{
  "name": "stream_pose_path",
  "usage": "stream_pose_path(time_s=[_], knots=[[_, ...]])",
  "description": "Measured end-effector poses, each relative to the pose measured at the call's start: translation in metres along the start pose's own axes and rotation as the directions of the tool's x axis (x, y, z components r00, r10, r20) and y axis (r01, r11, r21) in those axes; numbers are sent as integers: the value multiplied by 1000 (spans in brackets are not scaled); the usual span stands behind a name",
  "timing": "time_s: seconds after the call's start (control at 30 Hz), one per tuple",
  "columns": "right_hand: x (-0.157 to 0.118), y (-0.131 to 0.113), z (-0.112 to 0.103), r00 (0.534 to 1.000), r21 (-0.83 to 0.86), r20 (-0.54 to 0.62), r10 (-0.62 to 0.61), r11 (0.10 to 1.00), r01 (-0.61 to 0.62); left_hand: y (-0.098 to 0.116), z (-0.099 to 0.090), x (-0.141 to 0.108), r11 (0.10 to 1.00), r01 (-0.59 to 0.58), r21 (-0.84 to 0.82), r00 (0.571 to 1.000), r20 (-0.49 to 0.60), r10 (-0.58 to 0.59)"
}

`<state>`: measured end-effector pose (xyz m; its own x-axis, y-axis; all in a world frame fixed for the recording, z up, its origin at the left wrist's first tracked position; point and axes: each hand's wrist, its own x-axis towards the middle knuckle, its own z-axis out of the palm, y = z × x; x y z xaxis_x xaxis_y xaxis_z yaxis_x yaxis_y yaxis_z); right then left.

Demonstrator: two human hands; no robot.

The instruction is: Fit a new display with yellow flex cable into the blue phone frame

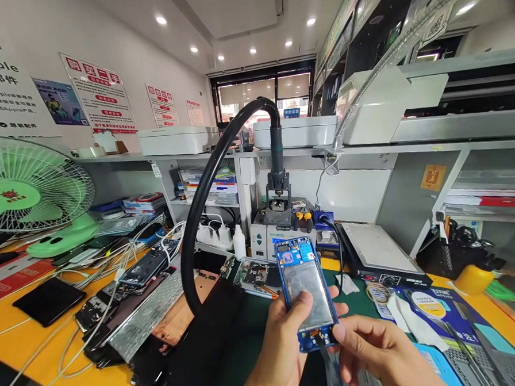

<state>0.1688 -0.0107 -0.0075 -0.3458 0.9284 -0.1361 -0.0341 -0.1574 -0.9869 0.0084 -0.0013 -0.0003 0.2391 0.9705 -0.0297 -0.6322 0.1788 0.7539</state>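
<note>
An opened smartphone [308,294] with a blue frame is held tilted upright in my left hand [286,335]. Its silver battery and blue circuit board show, and my left thumb presses on the battery. At the phone's lower right corner, my right hand [369,345] is closed, thumb and fingers pinching the edge. From the phone's bottom end hangs a dark flat strip [329,359], partly hidden by my right fingers; its kind is unclear. Below the phone lies a dark green mat [231,355].
A thick black hose [198,213] arches to a hot-air nozzle [277,157] over a grey station [264,241]. Disassembled devices [155,302] and white cables crowd the left beside a green fan [37,199]. On the right are a flat heating plate [379,247], tweezers [468,349] and a yellow bottle [473,277].
</note>
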Motion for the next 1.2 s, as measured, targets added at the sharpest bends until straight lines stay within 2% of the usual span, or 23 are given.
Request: stream_pose_path(time_s=[0.27, 0.47, 0.67, 0.93, 1.2], knots=[[2, 9, -6, 998, 15, 53, -36, 999, 36, 2, 2, -3, 999, 29, 22, 998, -49, -28], [3, 8, -4, 999, 10, 39, -30, 1000, 30, 4, 3, -6, 999, -5, 42, 1000, -12, 5], [3, 7, -1, 999, -37, 5, -36, 999, 37, 5, 0, -6, 996, 3, 94, 1000, 18, -5], [3, 6, 1, 998, -43, -9, -55, 998, 54, 8, -1, -6, 997, 14, 73, 999, 33, -16], [-6, 0, 10, 993, 105, 120, -16, 995, 3, 8, 1, -5, 999, 47, -22, 999, 14, -46]])
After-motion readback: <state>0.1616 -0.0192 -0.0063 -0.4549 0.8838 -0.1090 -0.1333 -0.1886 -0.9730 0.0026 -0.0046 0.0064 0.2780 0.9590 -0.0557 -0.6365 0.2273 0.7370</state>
